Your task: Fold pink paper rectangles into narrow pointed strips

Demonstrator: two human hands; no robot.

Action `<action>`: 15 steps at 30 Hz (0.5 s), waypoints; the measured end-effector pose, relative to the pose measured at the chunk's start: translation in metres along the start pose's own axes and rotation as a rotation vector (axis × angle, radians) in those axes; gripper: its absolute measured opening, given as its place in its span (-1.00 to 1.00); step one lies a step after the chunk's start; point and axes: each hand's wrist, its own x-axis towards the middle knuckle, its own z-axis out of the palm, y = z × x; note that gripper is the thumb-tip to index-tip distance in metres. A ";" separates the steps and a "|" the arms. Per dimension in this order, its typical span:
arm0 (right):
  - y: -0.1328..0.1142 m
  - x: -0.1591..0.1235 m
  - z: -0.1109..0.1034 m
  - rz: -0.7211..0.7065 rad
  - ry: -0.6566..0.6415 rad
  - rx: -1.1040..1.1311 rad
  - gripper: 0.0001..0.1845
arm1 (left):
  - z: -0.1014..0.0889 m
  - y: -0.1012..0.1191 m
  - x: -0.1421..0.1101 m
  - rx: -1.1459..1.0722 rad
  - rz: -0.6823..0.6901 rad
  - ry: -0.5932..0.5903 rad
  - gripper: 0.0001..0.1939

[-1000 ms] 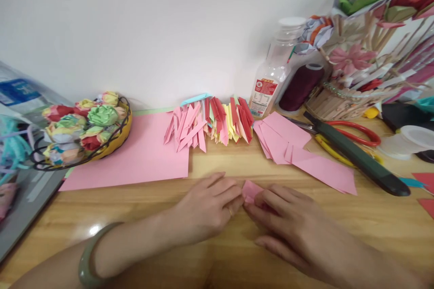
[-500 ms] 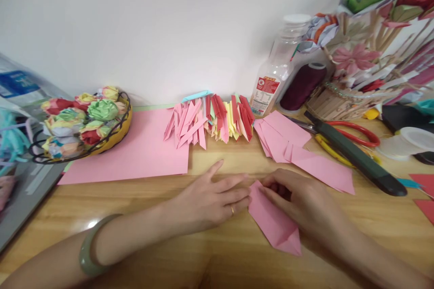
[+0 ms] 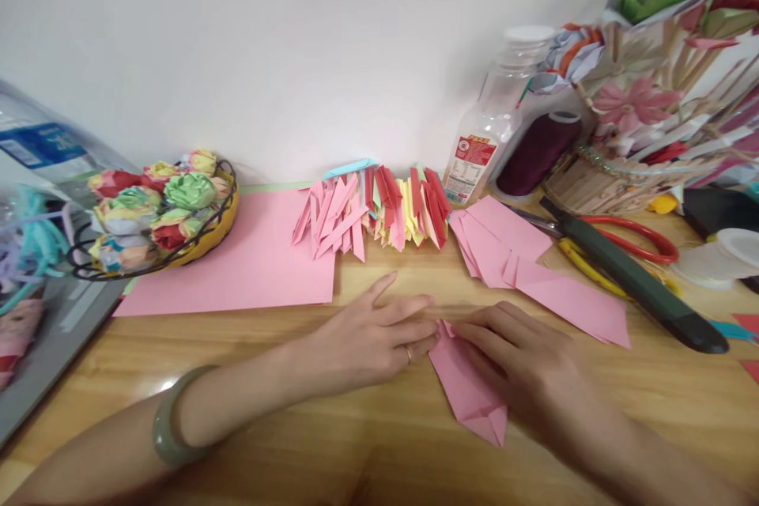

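A pink sheet of paper lies slanted on the wooden table, with a folded flap at its lower end and a small fold at its upper corner. My right hand is closed, with its thumb and fingertips on that upper corner and its palm over the sheet's right side. My left hand, with a ring on one finger and a green bangle on the wrist, has its fingers spread. Its fingertips rest against the paper's upper left edge.
Pink paper strips lie beyond my right hand, beside a black-handled cutter and red-handled scissors. Folded colored paper pieces stand along the wall, near a plastic bottle. Left, a basket of paper flowers sits on pink sheets.
My right hand has flattened from a raised pinch onto the paper's upper corner, where a small fold now shows. The paper has turned slightly. My left hand stays nearly in place.
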 end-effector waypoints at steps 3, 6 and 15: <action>0.001 -0.001 -0.002 -0.079 0.010 -0.040 -0.71 | 0.000 0.000 0.000 0.012 0.011 -0.024 -0.67; 0.000 -0.001 -0.004 -0.141 0.041 -0.080 -0.66 | 0.000 -0.001 0.000 0.025 0.016 -0.035 -0.68; 0.000 -0.002 -0.004 -0.182 0.035 -0.112 -0.63 | -0.001 0.000 0.002 0.060 0.035 -0.083 -0.68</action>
